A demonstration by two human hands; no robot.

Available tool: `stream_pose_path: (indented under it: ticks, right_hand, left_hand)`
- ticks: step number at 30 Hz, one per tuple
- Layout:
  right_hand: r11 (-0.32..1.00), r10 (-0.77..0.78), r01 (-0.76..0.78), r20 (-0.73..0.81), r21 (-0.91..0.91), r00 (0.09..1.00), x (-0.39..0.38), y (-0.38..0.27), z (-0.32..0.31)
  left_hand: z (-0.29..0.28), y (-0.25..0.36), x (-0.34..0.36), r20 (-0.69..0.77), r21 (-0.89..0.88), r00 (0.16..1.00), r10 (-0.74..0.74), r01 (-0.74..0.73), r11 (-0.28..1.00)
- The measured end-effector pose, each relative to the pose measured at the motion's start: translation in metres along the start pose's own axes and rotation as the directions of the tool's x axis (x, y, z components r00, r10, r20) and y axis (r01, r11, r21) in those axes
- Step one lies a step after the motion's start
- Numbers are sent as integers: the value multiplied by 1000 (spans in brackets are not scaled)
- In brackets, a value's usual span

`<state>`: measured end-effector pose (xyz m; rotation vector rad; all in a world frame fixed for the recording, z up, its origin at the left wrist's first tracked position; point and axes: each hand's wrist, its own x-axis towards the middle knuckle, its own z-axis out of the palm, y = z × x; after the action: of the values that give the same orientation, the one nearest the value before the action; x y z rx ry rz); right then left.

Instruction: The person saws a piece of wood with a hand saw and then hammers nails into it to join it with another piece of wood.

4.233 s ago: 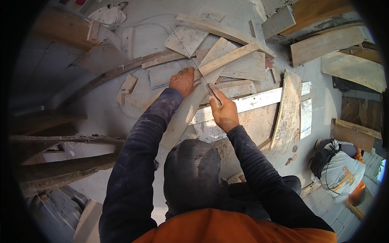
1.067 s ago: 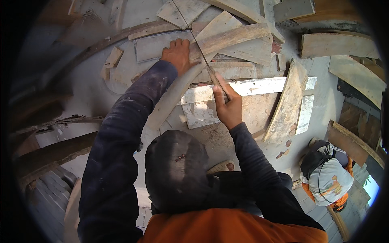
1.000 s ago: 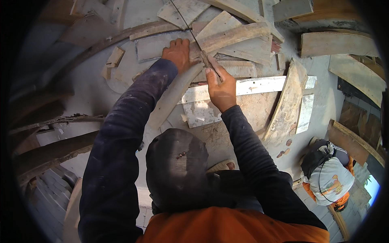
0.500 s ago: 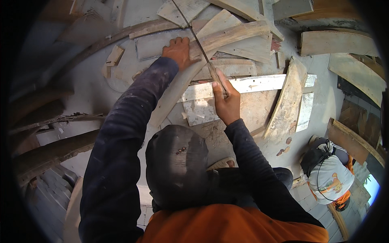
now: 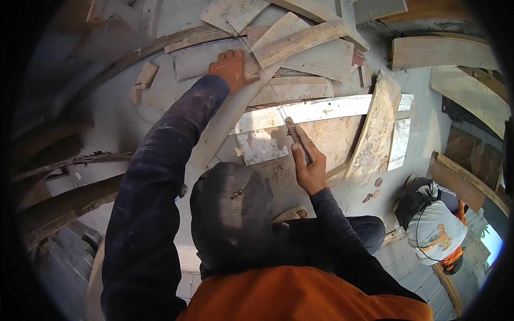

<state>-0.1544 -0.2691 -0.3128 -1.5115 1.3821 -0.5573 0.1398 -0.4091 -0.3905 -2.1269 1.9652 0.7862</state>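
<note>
My right hand (image 5: 309, 163) is wrapped around the wooden handle of a handsaw (image 5: 292, 131). Its thin blade, seen almost edge-on, slants away to the upper left and crosses a curved wooden plank (image 5: 305, 41) near that plank's left end. Just left of the blade, my left hand (image 5: 230, 69) holds that end down, with bent fingers over it and the thumb toward the blade. Beneath lies another long plank (image 5: 214, 134), running toward me. The exact cut in the wood is too small to make out.
A white-painted strip (image 5: 332, 111) and a stained board (image 5: 377, 123) lie right of the saw. Several offcuts (image 5: 235, 15) are strewn beyond it. Dark curved timbers (image 5: 69, 208) stand at left. Another person (image 5: 435, 224) bends down at lower right.
My right hand has drawn the saw back toward me and slightly right, so its handle sits nearer my body. My left hand stays on the plank. The whole view has shifted slightly.
</note>
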Motion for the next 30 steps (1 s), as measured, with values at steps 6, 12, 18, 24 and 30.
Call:
stream_pose_path:
  ticks: [6, 12, 18, 24, 30]
  right_hand:
    - [997, -11, 7, 48, 79, 999, 26, -3, -2]
    - [997, -36, 34, 27, 73, 999, 38, -10, 3]
    - [1000, 11, -11, 78, -8, 997, -21, -2, -31]
    - [991, -131, 130, 44, 23, 990, 67, -16, 13]
    - [1000, 28, -28, 78, 0, 997, -29, -4, -48]
  left_hand:
    - [9, -4, -6, -64, -26, 996, 54, -56, 998]
    - [4, -1, -1, -89, 4, 996, 21, -21, 1000]
    - [9, -3, -3, -56, -19, 997, 58, -59, 998]
    - [3, 0, -5, -55, 14, 998, 23, -22, 1000]
    - [2, 0, -1, -15, -3, 1000, -7, 7, 1000]
